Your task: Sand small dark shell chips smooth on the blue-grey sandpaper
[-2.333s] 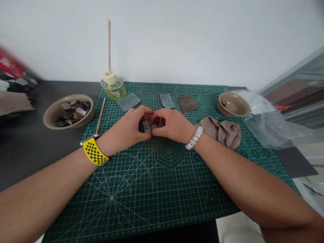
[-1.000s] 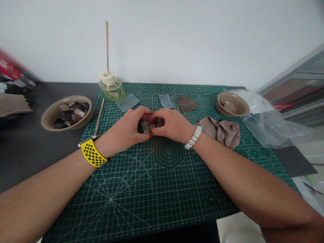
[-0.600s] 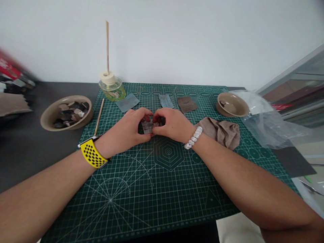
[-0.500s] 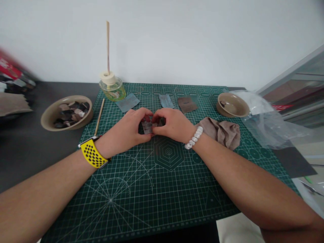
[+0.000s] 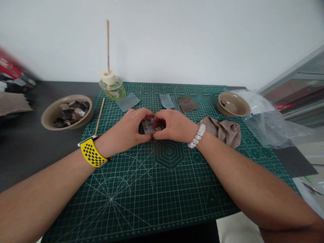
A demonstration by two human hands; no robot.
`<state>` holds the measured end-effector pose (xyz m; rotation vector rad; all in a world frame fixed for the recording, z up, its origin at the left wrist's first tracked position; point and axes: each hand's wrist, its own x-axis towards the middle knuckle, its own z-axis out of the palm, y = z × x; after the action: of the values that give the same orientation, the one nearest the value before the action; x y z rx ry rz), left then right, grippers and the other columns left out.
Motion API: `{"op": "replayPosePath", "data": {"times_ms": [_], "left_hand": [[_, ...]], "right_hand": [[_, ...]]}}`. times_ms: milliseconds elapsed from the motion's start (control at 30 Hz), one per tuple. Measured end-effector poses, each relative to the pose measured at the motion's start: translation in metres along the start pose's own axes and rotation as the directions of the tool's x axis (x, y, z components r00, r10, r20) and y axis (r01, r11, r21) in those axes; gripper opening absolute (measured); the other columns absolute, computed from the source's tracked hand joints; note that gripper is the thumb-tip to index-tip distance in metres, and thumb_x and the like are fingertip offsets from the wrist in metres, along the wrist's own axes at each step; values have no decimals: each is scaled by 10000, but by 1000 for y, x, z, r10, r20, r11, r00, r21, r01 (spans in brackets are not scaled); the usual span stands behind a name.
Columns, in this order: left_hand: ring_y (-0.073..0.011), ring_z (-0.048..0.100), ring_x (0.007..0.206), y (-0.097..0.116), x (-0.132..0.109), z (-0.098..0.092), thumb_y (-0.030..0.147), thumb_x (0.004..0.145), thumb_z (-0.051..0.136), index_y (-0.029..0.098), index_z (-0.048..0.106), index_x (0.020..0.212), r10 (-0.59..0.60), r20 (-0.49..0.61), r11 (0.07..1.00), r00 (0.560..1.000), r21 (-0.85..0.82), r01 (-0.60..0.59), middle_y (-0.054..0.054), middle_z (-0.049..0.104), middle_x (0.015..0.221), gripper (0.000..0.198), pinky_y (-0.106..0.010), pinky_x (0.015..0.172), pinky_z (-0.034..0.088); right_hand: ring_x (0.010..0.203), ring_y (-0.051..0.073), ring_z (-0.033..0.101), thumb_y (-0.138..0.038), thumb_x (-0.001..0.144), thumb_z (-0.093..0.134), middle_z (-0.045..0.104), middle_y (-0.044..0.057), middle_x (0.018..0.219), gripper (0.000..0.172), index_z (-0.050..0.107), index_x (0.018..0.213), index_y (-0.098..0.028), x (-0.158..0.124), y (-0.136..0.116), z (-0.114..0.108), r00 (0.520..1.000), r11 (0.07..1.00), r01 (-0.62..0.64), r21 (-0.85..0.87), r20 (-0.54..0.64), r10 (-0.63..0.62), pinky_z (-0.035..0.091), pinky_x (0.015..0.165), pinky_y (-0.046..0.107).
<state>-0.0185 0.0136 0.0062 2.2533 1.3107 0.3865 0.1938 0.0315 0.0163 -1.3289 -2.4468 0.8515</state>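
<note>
Both hands meet over the middle of a green cutting mat (image 5: 152,189). My left hand (image 5: 126,131), with a yellow perforated watch band on the wrist, pinches a small grey-brown sheet (image 5: 148,127), probably sandpaper. My right hand (image 5: 174,126), with a white bead bracelet, is closed against that sheet on a small piece (image 5: 159,128) that its fingers mostly hide. The fingertips of the two hands touch.
A tan bowl (image 5: 50,113) of dark and light chips sits left. A glass bottle (image 5: 112,88) holds a stick; another stick (image 5: 99,115) lies beside it. Small sheets (image 5: 128,101) (image 5: 167,100) (image 5: 187,104), a crumpled cloth (image 5: 226,131), a second bowl (image 5: 233,104) and a plastic bag (image 5: 268,121) lie behind and right.
My right hand has shifted slightly to the right and rolled a little against the sheet. The left hand stays in place, still pinching it.
</note>
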Motion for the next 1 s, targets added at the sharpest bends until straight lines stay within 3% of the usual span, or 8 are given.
{"op": "replayPosePath", "data": {"times_ms": [200, 367, 667, 833, 1000], "left_hand": [[-355, 669, 1182, -2, -1, 0, 376, 896, 607, 208, 678, 1300, 13, -21, 1000, 1000, -23, -14, -119, 763, 1258, 443, -549, 1097, 537], [-353, 682, 1179, -3, -1, 1, 355, 890, 639, 227, 671, 1304, -1, -37, 999, 999, -36, 0, -114, 768, 1267, 434, -549, 1079, 554], [-352, 678, 1181, 0, -1, -1, 323, 874, 616, 236, 673, 1211, 21, -12, 1000, 1000, -18, -21, -104, 757, 1206, 352, -563, 1118, 535], [-355, 676, 1190, 1, -1, -1, 325, 889, 613, 247, 674, 1259, 16, -12, 1000, 1000, -13, -16, -104, 766, 1251, 383, -574, 1134, 530], [-354, 671, 1220, 1, -1, 1, 340, 915, 618, 242, 665, 1311, -1, -15, 1000, 1000, -8, 1, -113, 766, 1307, 411, -573, 1153, 530]], "right_hand": [[857, 187, 604, -199, 777, 845, 744, 28, 917, 166, 715, 879, -182, 0, 2, 3, 999, 999, -23, -33, -49, 21, 398, 786, 306], [865, 188, 626, -177, 824, 813, 767, 35, 945, 136, 760, 948, -168, 1, 5, 8, 995, 1000, -8, -19, -103, 6, 418, 808, 310], [929, 205, 655, -160, 820, 834, 785, 26, 950, 134, 798, 947, -183, 1, 6, 8, 990, 994, 109, 16, -95, -107, 435, 873, 329], [862, 195, 602, -174, 764, 835, 724, 9, 900, 167, 702, 862, -199, 1, 5, 7, 995, 998, 63, 12, -75, -62, 411, 821, 324], [853, 188, 586, -157, 789, 795, 706, 24, 937, 167, 673, 899, -192, 3, 5, 9, 992, 1000, -1, -11, -124, 0, 403, 805, 317]]}}
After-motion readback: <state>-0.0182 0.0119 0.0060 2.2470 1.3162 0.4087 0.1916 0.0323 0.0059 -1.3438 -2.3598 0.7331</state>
